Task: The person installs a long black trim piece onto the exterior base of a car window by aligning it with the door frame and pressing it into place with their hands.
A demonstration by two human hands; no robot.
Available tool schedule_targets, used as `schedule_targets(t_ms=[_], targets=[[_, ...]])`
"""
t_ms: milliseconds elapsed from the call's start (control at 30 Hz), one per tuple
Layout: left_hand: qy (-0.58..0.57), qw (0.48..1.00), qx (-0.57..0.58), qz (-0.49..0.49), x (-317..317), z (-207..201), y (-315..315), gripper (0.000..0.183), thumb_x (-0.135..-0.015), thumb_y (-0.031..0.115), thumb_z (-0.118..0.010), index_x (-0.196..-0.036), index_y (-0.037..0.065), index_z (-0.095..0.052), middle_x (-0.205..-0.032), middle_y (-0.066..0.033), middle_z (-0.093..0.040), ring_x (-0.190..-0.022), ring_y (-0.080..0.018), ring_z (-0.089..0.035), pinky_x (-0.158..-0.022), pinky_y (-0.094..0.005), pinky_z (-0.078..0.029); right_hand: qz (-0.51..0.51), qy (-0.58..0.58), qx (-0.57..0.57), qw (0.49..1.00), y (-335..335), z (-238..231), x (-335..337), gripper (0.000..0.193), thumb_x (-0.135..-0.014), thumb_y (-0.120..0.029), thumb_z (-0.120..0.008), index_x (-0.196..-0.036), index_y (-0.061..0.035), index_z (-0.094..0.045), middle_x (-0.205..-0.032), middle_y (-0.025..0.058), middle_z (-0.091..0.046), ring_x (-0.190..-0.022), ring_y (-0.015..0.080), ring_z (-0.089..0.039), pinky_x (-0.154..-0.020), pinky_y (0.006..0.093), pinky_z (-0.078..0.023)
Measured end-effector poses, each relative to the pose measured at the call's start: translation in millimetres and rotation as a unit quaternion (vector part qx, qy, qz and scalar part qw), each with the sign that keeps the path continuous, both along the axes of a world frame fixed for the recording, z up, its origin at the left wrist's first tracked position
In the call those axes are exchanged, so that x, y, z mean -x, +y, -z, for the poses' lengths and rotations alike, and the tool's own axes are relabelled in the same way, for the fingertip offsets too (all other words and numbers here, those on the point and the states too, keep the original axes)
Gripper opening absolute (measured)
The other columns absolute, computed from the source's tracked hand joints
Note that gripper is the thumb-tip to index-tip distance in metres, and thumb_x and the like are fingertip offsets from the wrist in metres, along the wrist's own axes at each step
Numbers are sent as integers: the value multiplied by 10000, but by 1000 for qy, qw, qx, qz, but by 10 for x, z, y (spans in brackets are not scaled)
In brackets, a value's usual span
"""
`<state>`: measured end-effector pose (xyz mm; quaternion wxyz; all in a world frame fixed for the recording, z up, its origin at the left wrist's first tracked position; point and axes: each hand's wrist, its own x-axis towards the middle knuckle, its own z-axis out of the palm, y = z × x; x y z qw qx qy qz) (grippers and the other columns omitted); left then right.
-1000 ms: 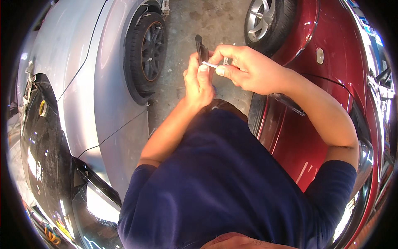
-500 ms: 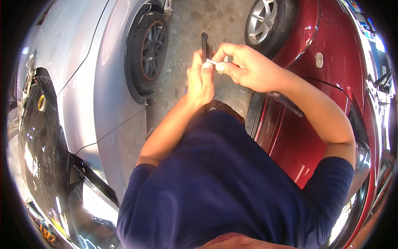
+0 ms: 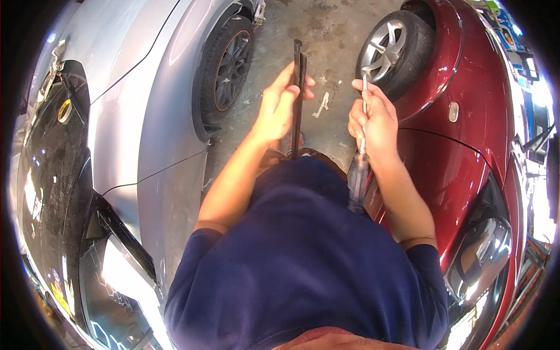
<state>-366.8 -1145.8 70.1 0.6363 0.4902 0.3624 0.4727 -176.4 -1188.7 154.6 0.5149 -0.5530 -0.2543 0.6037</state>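
Note:
My left hand [image 3: 276,111] is closed round a long, narrow black trim strip [image 3: 298,119], which stands nearly upright in front of my body. To the right of it, my right hand [image 3: 374,119] grips what looks like a screwdriver [image 3: 362,143] by its slim metal shaft. The shaft's thin end points away from me, and the dark, see-through handle [image 3: 357,184] hangs below the wrist. Between the hands, a crumpled whitish strip [image 3: 321,105] shows against the floor. The two hands are apart.
A silver car [image 3: 146,111] with a dark wheel [image 3: 230,70] stands close on my left. A dark red car [image 3: 431,154] with a silver-spoked wheel [image 3: 385,51] flanks me on the right. A yellow tape roll [image 3: 65,111] lies far left. Stained concrete floor [image 3: 309,23] runs between the cars.
My right hand has moved away from the black strip to the right, and its pinch on a small pale piece is gone. More of the strip and the screwdriver shaft now show.

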Motion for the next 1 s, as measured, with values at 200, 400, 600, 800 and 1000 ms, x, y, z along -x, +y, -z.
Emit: schedule_targets(t_ms=[200,400,600,800,1000], targets=[[-212,967,105,91,148,-11,206,473,-1037,379,-514,-1312,-5,-519,-941,-66,-582,-805,-196,-576,-793,-395,-504,15,117,83,990,-162,255,133,262,-1078,-235,-437,-1223,-39,-530,-619,6,-420,-440,113,-403,-420,270,-350],[-312,914,156,209,239,29,321,345,-1022,359,-560,-1135,35,-530,-929,-57,-523,-819,-195,-522,-760,-374,-438,-91,97,40,990,-178,156,301,247,-1076,-254,-473,-1222,-68,-545,-663,-23,-447,-448,64,-411,-415,237,-373],[-359,895,145,222,166,65,275,336,-1039,356,-533,-1124,30,-534,-903,-61,-528,-816,-182,-506,-773,-350,-428,-103,-13,-61,993,41,134,347,205,-1040,-180,-557,-1189,-40,-552,-722,31,-586,-486,65,-512,-437,249,-447],[-249,941,145,180,121,19,211,440,-1029,471,-459,-1118,53,-566,-844,-55,-556,-791,-194,-526,-769,-352,-430,-223,-38,-162,961,529,127,224,327,-965,-46,-634,-1274,29,-556,-951,124,-718,-651,151,-693,-545,256,-556],[-242,933,109,244,92,150,59,351,-958,419,-448,-1030,81,-507,-828,-34,-484,-741,-166,-495,-705,-328,-420,-415,-85,-178,888,809,44,76,448,-966,-86,-633,-1398,-15,-537,-1181,55,-691,-644,24,-601,-448,165,-393]])
